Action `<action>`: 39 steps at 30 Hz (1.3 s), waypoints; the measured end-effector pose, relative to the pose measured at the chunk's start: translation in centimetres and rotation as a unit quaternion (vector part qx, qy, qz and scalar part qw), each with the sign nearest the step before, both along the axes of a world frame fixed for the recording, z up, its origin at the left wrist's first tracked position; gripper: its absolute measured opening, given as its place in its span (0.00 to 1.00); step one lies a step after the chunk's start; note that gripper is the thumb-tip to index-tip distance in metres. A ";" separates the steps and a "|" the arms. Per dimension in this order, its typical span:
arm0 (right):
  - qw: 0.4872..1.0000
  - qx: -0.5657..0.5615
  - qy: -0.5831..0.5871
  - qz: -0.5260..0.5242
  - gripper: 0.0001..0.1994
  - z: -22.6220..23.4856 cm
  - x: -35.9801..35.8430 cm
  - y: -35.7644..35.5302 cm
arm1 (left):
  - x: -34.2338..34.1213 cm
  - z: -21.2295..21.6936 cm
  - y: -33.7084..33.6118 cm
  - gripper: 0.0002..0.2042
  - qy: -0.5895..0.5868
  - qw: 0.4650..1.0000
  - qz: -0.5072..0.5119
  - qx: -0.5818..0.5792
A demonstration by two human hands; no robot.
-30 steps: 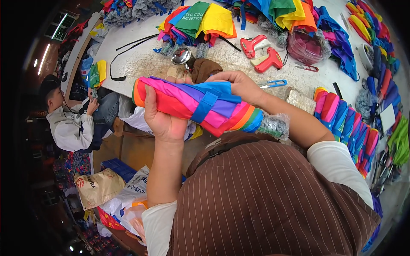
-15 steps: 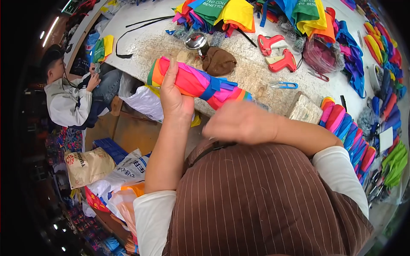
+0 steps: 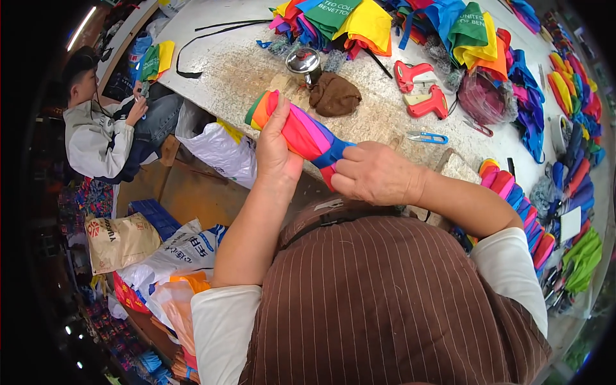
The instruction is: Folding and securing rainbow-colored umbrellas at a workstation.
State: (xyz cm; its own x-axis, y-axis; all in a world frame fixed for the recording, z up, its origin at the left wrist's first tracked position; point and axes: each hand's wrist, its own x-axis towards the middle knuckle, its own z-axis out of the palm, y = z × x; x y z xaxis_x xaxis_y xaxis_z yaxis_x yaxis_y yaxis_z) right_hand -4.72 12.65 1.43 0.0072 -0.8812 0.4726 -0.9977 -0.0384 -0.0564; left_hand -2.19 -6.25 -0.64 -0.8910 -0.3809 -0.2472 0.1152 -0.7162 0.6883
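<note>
The head view showed one rolled umbrella (image 3: 310, 136) in two bare hands. On the table (image 3: 224, 64) were two red squeeze guns (image 3: 436, 101), two pairs of snips, one with blue handles (image 3: 433, 137) and one with red handles (image 3: 481, 128), one shiny metal pot (image 3: 303, 61), one brown lump of cloth (image 3: 335, 96), one clear tub (image 3: 480, 96) and one rough block (image 3: 450, 168). Two big bunches of bright cloth (image 3: 359, 22) lay by the far edge. One other person (image 3: 99, 138) sat past the left edge.

The umbrella looked like a fat, soft tube. It had red, pink and purple stripes, with orange and green at its left end. One blue strap (image 3: 333, 154) went across it. It was at the near edge of the table, and it slanted. I could not tell if it touched the table.

The left hand (image 3: 277, 151) gripped the umbrella, thumb along the top. The right hand (image 3: 375, 173) had its fingers curled on the strap and the cloth beside it, hiding the other end.
</note>
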 end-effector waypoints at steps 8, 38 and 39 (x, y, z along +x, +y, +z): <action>0.980 0.001 -0.191 -0.049 0.13 2.7 -1.4 4.1 | 0.0 0.9 1.0 0.13 0.053 0.990 -0.128 0.013; 0.558 -0.067 -0.044 -0.826 0.28 -3.6 10.0 36.0 | -5.7 -1.4 10.1 0.05 -0.039 0.895 -0.440 -0.069; 0.583 -0.075 -0.099 -0.803 0.27 -3.5 7.9 34.1 | -5.7 -1.7 9.7 0.05 -0.047 0.899 -0.432 -0.062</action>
